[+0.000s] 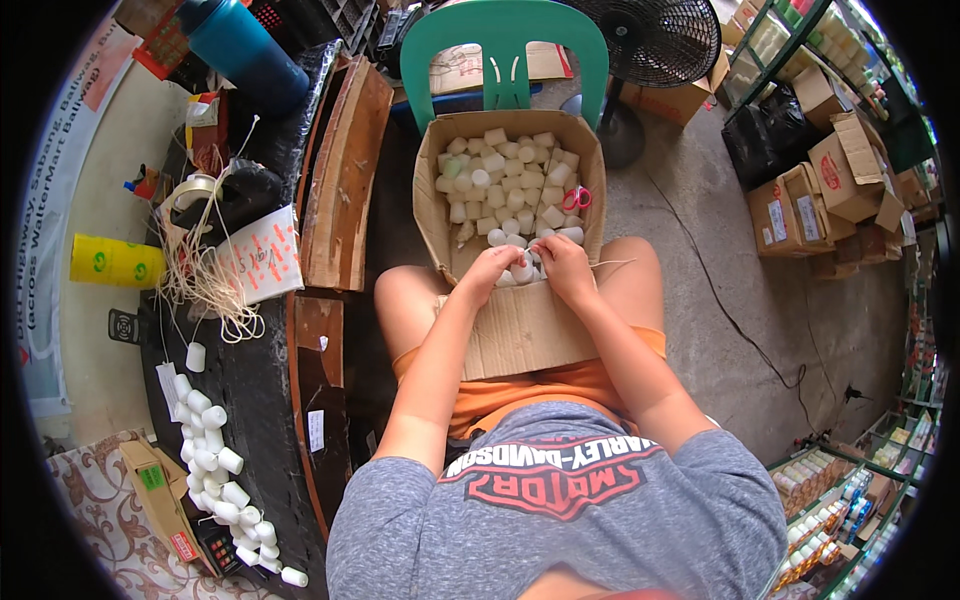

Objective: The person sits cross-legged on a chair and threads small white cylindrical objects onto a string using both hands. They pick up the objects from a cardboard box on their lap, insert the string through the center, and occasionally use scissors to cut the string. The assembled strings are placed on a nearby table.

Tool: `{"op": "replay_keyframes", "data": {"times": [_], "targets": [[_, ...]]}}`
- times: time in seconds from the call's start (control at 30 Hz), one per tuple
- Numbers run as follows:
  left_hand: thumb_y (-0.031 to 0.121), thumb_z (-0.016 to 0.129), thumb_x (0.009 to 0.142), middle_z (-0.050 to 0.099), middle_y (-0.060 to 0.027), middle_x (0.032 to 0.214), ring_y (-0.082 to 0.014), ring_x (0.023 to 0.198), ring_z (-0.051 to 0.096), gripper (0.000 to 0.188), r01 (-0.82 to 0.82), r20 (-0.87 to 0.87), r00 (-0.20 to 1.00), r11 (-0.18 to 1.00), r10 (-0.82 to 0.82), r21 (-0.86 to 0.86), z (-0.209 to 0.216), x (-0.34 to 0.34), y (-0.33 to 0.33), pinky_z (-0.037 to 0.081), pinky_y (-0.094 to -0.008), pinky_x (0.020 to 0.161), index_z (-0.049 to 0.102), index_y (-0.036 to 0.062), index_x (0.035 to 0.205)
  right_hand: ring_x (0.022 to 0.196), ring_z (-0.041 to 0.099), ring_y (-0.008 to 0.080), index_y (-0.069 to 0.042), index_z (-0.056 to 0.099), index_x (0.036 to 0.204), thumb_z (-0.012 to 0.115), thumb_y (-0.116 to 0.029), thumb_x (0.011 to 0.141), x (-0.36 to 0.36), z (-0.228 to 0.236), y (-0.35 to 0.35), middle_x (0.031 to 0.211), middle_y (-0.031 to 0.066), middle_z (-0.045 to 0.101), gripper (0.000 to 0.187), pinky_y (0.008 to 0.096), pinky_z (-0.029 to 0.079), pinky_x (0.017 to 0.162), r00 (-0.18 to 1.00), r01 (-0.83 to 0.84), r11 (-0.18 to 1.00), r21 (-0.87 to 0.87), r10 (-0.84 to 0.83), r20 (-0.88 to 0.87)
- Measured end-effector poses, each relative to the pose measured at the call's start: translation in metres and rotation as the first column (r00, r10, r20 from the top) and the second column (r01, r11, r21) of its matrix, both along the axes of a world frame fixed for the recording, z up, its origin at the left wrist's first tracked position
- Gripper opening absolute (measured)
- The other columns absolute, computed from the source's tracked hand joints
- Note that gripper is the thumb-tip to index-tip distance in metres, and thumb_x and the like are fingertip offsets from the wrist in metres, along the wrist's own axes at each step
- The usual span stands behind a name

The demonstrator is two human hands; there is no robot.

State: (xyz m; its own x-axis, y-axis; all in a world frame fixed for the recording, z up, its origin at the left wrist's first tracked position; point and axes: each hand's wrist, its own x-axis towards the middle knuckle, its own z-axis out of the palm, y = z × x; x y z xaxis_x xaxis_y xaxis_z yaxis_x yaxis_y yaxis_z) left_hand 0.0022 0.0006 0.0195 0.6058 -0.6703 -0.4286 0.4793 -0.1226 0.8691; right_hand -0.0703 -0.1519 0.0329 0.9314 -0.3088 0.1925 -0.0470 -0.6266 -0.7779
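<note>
An open cardboard box [430, 215] rests on my lap and against a green plastic chair [505, 40]. It holds several small white cylinders [505, 180] and red-handled scissors [576, 198]. Both hands are at the box's near edge. My left hand [487, 272] and my right hand [563, 268] are closed together around one white cylinder [523, 270]. A thin pale string [612, 263] runs out to the right from my right hand.
At the left, a dark table [255, 380] carries a row of white cylinders [215, 470], a bundle of pale strings [205, 275], a tape roll [192, 188] and a yellow roll [115, 262]. A standing fan [655, 40], cardboard boxes [830, 190] and stocked shelves [830, 500] stand at the right.
</note>
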Motion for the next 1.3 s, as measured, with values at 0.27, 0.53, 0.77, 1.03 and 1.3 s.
{"op": "replay_keyframes", "data": {"times": [0.27, 0.53, 0.77, 1.03, 1.3], "targets": [[0.025, 0.063, 0.082, 0.063, 0.005, 0.096, -0.0015, 0.083, 0.05, 0.023, -0.087, -0.148, 0.986, 0.996, 0.082, -0.026, 0.017, -0.001, 0.006, 0.035, -0.0214, 0.067, 0.064, 0.0115, 0.102, 0.076, 0.057, 0.0316, -0.003, 0.058, 0.076, 0.056, -0.01, 0.079, -0.007, 0.005, 0.003, 0.079, 0.0111, 0.058, 0.008, 0.0405, 0.046, 0.065, 0.984, -0.176, 0.972, -0.157, 0.176, -0.018], [0.022, 0.064, 0.083, 0.063, -0.0003, 0.096, -0.0067, 0.09, 0.053, 0.029, 0.06, 0.19, 0.979, 0.996, -0.071, 0.06, 0.002, -0.008, -0.004, 0.042, -0.0229, 0.08, 0.064, 0.0016, 0.102, 0.082, 0.053, 0.0267, -0.008, 0.058, 0.078, 0.059, -0.013, 0.077, -0.007, 0.03, -0.008, 0.082, 0.0053, 0.056, 0.005, 0.0377, 0.04, 0.073, 0.983, -0.179, 0.934, -0.309, 0.183, -0.017], [0.021, 0.063, 0.084, 0.063, -0.0003, 0.089, -0.0067, 0.083, 0.052, 0.024, -0.062, 0.07, 0.996, 0.994, 0.056, 0.086, -0.013, -0.004, -0.004, 0.04, -0.0218, 0.077, 0.063, 0.0014, 0.098, 0.083, 0.051, 0.0182, -0.016, 0.062, 0.081, 0.063, -0.016, 0.075, -0.002, 0.037, 0.0, 0.082, -0.0018, 0.057, 0.006, 0.0346, 0.03, 0.079, 0.965, 0.157, 0.851, -0.501, -0.025, 0.26], [0.017, 0.06, 0.086, 0.063, -0.0016, 0.092, -0.0083, 0.085, 0.054, 0.021, -0.001, 0.092, 0.996, 0.999, -0.003, 0.044, -0.015, -0.003, 0.001, 0.041, -0.0225, 0.078, 0.061, 0.0011, 0.1, 0.085, 0.053, 0.0198, -0.014, 0.064, 0.084, 0.064, -0.02, 0.075, -0.011, -0.006, 0.01, 0.082, 0.0005, 0.061, 0.011, 0.0354, 0.033, 0.076, 0.999, -0.024, 0.975, -0.223, 0.03, 0.023], [0.015, 0.068, 0.079, 0.062, -0.0065, 0.091, -0.0103, 0.083, 0.056, 0.037, -0.112, 0.031, 0.993, 0.994, 0.111, 0.018, -0.009, -0.006, -0.001, 0.044, -0.0215, 0.073, 0.051, -0.0014, 0.107, 0.082, 0.053, 0.0213, -0.011, 0.059, 0.076, 0.062, -0.015, 0.073, -0.014, 0.006, 0.01, 0.08, 0.0013, 0.06, 0.006, 0.036, 0.036, 0.073, 0.999, -0.027, 0.98, -0.196, 0.033, 0.028]]}}
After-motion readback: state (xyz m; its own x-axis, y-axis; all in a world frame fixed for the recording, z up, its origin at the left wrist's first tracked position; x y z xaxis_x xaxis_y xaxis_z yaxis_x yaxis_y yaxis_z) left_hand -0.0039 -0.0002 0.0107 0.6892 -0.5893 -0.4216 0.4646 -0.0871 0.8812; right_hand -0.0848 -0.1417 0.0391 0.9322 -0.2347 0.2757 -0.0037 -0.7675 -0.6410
